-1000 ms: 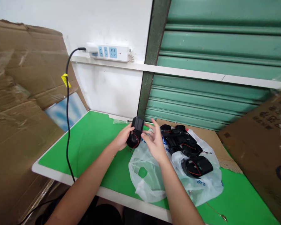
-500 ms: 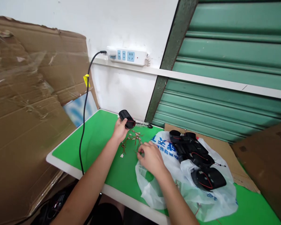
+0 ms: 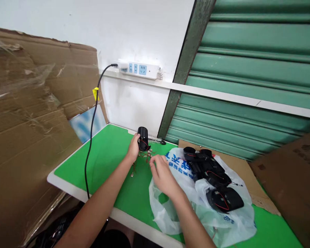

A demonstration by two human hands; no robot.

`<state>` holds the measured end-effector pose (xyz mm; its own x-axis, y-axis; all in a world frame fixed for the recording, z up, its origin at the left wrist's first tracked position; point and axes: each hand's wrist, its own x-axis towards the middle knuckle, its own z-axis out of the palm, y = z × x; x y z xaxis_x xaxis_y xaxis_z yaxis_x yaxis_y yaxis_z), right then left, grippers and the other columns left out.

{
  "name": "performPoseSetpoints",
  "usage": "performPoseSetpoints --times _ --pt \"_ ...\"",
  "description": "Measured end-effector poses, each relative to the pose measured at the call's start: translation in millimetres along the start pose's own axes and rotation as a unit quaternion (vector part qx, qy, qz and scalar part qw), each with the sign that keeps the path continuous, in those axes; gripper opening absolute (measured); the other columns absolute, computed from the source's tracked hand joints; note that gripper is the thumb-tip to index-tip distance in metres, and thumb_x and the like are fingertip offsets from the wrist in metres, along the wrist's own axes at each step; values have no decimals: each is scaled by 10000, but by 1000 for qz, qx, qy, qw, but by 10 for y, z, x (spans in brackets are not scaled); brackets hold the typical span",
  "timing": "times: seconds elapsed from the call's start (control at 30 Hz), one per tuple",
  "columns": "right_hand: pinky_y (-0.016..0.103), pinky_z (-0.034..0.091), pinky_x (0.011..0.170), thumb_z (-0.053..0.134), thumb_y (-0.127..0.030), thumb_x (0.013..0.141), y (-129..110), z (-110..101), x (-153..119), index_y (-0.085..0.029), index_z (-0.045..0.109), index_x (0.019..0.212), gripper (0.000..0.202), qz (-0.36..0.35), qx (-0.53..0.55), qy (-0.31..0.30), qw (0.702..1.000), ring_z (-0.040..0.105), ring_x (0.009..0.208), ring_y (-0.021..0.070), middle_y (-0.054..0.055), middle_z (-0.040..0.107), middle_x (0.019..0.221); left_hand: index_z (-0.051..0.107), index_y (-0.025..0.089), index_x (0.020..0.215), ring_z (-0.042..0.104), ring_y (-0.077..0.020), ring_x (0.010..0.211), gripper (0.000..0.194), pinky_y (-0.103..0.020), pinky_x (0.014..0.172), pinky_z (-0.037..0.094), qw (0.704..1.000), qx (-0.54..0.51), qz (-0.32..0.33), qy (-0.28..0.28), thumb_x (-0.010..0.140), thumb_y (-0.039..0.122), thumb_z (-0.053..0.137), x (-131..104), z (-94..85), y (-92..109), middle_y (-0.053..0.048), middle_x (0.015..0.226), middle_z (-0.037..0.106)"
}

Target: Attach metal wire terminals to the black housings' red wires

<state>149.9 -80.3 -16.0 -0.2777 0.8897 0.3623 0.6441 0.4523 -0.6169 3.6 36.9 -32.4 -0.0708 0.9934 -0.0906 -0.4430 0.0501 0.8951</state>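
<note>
The white plastic bag (image 3: 206,213) bears blue Chinese characters, apparently including a large 天 and 成, while dark print on the right-hand cardboard box (image 3: 294,179) is too blurred to read.

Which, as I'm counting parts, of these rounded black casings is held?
The rounded black casing in the left hand; the others lie mostly on the white plastic bag.

Single view, from my head: faces forward and down along my forearms (image 3: 107,193), fairly near; left hand (image 3: 133,147) and right hand (image 3: 163,175) below mid-frame, wall (image 3: 134,106) and shutter (image 3: 248,69) beyond my grip.
</note>
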Motion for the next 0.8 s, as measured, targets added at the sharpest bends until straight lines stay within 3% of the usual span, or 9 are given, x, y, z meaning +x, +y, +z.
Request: performPoseSetpoints --times 0.1,0.2,0.27,0.33,0.43,0.53,0.63,0.8 --pt "292 453 718 475 -368 975 125 -153 112 -215 514 909 171 80 247 122 958 582 777 162 23 627 823 624 159 1022 673 -168 792 498 -257 757 524 999 13 -27 -12 769 589 611 -63 39 -11 -8 784 692" --pt "264 425 630 684 -407 801 256 -250 179 -216 533 971 297 170 376 238 879 598 689 153 -9 656 732 648 156 948 663 -190 699 503 -288 679 516 994 39 -83 -65 738 614 641 -214 122 -3 -19 742 698" --pt "256 414 595 751 -395 706 313 -296 191 -206 563 1044 430 206 424 276 837 594 651 144 -1 700 769 658 150 920 649 -193 653 546 -292 637 500 982 66 -127 -122 722 659 643 -332 188 -1 -31 723 705" --pt "251 410 564 781 -371 654 333 -332 190 -191 594 1091 508 221 456 281 815 574 610 127 17 730 820 671 145 912 642 -187 659 594 -285 644 491 970 82 -151 -171 695 698 661 -433 248 -12 -37 731 717" --pt "254 453 573 800 -338 627 320 -357 186 -176 640 1100 525 220 472 268 811 612 649 137 33 746 842 702 149 969 668 -186 786 608 -273 737 497 962 74 -158 -209 676 681 714 -529 313 -50 -35 850 753" --pt "264 505 618 796 -361 652 304 -351 183 -170 690 972 388 212 447 265 828 673 743 166 58 755 859 715 158 1044 682 -195 892 606 -271 804 500 957 64 -175 -224 699 657 723 -571 345 -83 -36 942 769" --pt "275 545 687 793 -362 678 303 -338 178 -178 698 876 287 190 413 281 845 714 836 189 68 760 872 717 150 1051 687 -195 816 605 -278 762 508 954 65 -194 -218 721 657 709 -595 362 -76 -43 874 770" --pt "314 581 781 754 -340 748 279 -319 162 -192 700 886 210 144 362 290 874 736 844 193 64 764 874 722 146 1044 684 -162 737 544 -249 718 517 953 47 -213 -210 779 619 684 -627 392 -13 -41 855 770"
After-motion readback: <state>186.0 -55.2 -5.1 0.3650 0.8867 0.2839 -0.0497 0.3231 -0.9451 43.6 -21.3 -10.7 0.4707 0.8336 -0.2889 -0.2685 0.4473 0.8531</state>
